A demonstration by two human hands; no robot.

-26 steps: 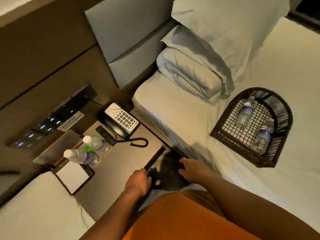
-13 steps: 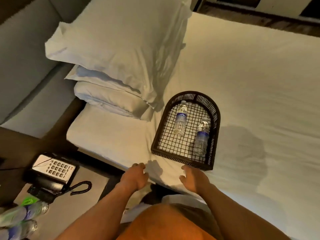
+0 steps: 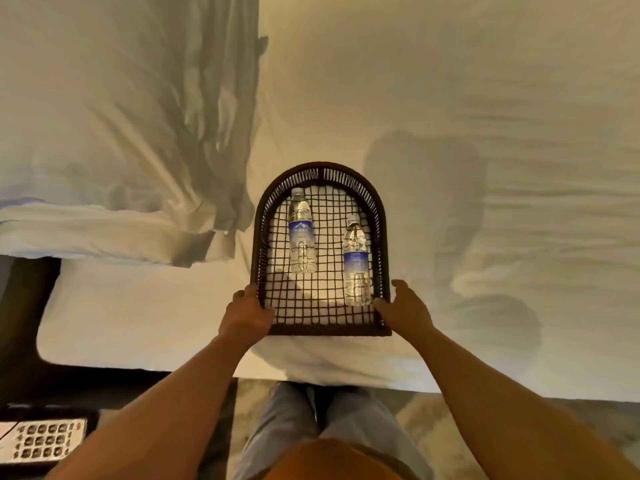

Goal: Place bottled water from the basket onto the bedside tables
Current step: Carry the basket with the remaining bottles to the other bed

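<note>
Currently I observe my left hand (image 3: pixel 246 315) and right hand (image 3: pixel 403 308) clasping the basket (image 3: pixel 320 169) at its near corners, mid-frame on the bed (image 3: pixel 450 81); two bottles (image 3: pixel 301 230) lie inside.

Single head-worn view, looking steeply down from above the bed's near edge.

The wide-angle camera faces forward and down over the person's own legs, close to the scene: the bed (image 3: pixel 450 98) fills the far and right area, the basket (image 3: pixel 320 174) sits centred at arm's reach, and a telephone (image 3: pixel 41 441) shows at the near left corner.
</note>
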